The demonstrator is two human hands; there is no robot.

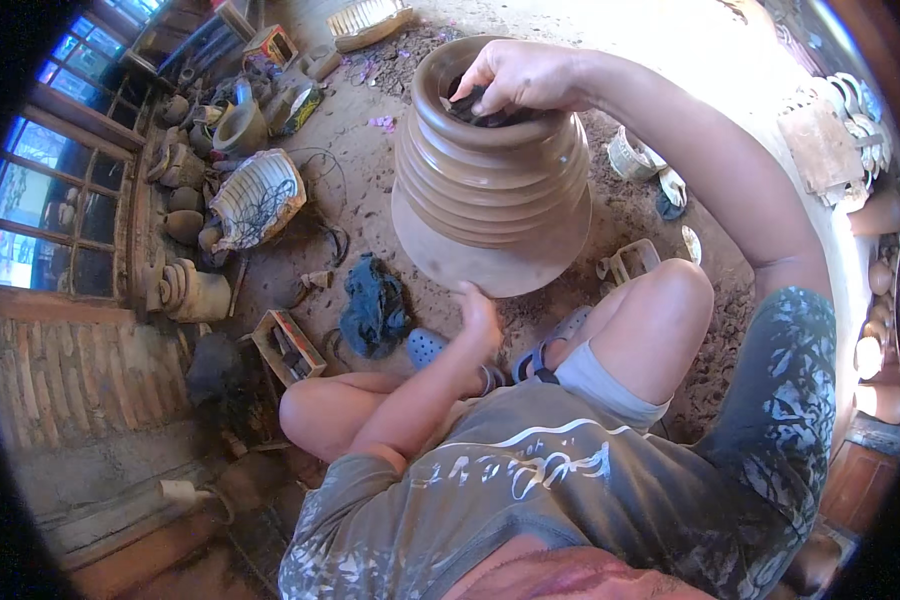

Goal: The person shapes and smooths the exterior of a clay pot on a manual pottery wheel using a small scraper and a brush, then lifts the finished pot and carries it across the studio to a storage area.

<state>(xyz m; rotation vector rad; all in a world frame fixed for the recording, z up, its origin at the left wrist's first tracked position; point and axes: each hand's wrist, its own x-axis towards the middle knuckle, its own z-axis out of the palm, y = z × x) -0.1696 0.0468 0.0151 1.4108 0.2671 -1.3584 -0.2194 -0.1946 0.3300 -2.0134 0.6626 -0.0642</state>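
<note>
In front of me stands a large brown clay pot [490, 190] with a wide mouth and ridged, wet-looking sides. It sits on a broad round base [490, 268], its lower edge towards me. My right hand [530, 80] reaches over the rim from the right. Its fingers are bent together on a dark, crumpled piece [482, 104] in the mouth; whether this is cloth or something else I cannot tell. Down at the base's near edge, my left hand [478, 315] touches it with a finger stretched out, holding nothing that I can see.
A dark cloth [373, 305] and a small box [288, 347] lie left of my feet. Farther left are a ribbed basket-like container [258, 200], a bowl [240, 128] and several pots by the windows. On the right lie a pale tub [630, 155] and a clear container [633, 262].
</note>
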